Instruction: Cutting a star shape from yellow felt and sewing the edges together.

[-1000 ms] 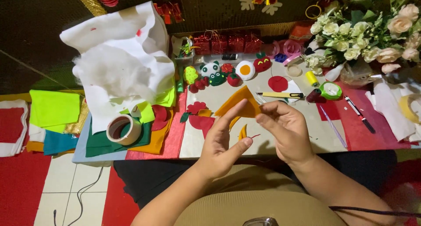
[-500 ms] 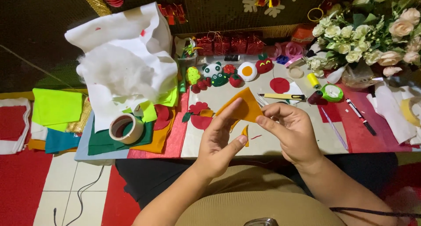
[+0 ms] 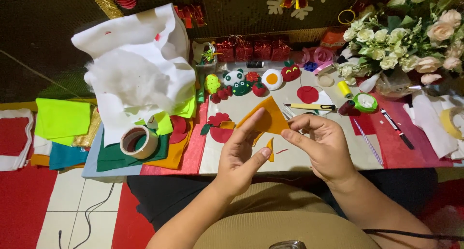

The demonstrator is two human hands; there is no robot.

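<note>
At the far left we note a stack of felt sheets [image 3: 60, 118] in lime, teal and red, with a roll of tape [image 3: 139, 142] lying just to its right on green felt. Above the roll sits a heap of white stuffing and fabric [image 3: 137, 70]. Moving toward the centre, we record a row of small finished felt figures [image 3: 241, 82] at the back of the work board [image 3: 290, 155], among them a fried-egg piece and red fruit shapes. In front of the board our left hand [image 3: 239, 157] is raised, thumb and fingers pinched on the lower edge of an orange felt triangle [image 3: 268, 118], which is held above the board rather than resting on it. A small orange offcut [image 3: 270, 150] shows just below the triangle. Our right hand [image 3: 324, 145] meets the triangle from the other side, its fingertips closed on the right corner. Beyond it lie a yellow-handled cutter [image 3: 311, 106], a green-rimmed container [image 3: 365, 102] and a bouquet of pale artificial flowers [image 3: 411, 31].
</note>
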